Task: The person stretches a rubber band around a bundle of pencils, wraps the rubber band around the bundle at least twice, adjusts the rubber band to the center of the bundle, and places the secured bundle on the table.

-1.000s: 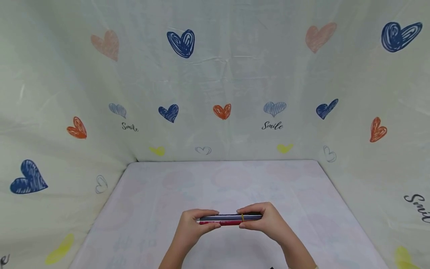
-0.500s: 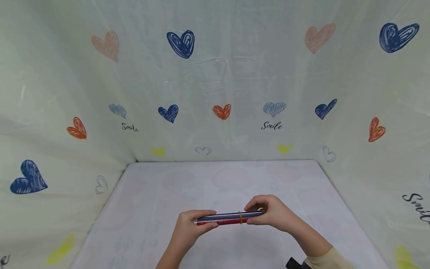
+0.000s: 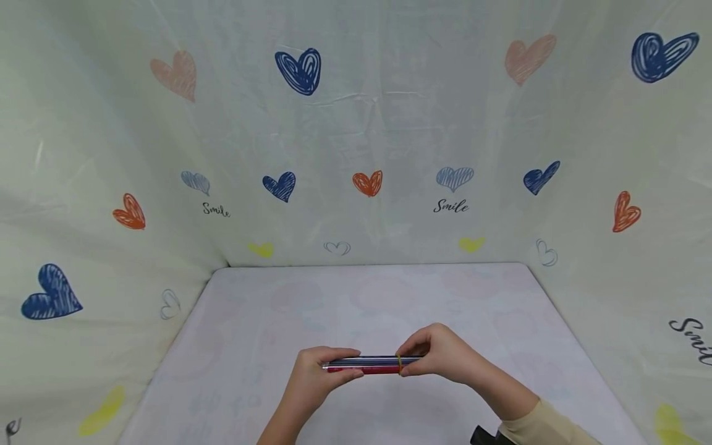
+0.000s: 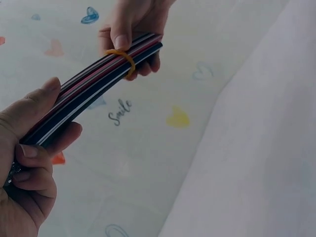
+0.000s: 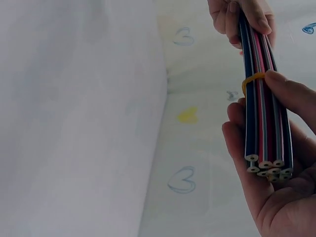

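So both hands are up just above the near part of the table (image 3: 500,296), holding a bundle of pencils (image 3: 364,363) level between them. The left hand (image 3: 317,374) has its fingers curled round the left end, thumb lying along the top. The right hand (image 3: 439,355) pinches the bundle right at the yellow rubber band (image 3: 400,364), thumb on the band, the other fingers cupped underneath.

Progress-wise, I'd say the bundling is mostly done: the band is already round the pencils near the right end and they sit tight together. What looks left is settling the band, or maybe a second loop. Hard to call from here.

The right wrist view shows the flat cut ends of the pencils, about seven or eight, which the head view hides. The left wrist view shows the stripes: dark blue, red, white.

Farther back, the heart-print cloth (image 3: 367,123) with "Smile" lettering walls in the table.
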Action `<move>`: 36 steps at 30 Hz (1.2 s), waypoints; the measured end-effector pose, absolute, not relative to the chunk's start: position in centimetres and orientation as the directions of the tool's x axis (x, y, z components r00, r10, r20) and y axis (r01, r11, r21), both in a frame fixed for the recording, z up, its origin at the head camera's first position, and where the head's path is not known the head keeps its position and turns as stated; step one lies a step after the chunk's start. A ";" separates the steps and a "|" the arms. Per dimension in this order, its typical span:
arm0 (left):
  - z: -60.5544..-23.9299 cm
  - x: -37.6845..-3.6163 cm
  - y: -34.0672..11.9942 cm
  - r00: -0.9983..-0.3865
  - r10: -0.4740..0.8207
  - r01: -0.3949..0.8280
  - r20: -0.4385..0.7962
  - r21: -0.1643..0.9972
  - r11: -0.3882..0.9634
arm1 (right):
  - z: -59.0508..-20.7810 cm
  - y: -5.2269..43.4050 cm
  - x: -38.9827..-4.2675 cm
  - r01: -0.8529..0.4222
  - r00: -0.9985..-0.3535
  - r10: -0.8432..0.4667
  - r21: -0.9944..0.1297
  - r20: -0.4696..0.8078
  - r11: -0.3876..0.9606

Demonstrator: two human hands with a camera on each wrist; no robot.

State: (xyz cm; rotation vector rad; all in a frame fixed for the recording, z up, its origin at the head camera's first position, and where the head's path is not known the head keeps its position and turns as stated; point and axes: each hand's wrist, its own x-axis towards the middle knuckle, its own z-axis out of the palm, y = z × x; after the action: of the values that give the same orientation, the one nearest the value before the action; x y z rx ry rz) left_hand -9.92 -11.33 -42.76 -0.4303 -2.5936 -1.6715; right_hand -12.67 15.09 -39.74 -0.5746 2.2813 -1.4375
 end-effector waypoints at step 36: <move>-42.5 -9.6 -10.1 -0.946 0.200 0.319 0.255 0.838 0.443 | -39.0 14.4 -12.6 -0.211 -0.835 -0.546 -0.881 -0.062 0.424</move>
State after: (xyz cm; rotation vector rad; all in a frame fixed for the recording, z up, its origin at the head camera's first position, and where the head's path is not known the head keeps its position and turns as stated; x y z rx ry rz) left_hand -9.58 -10.10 -42.45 -0.4642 -2.5662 -1.5298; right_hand -12.65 14.40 -38.99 -0.6507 2.3435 -1.3771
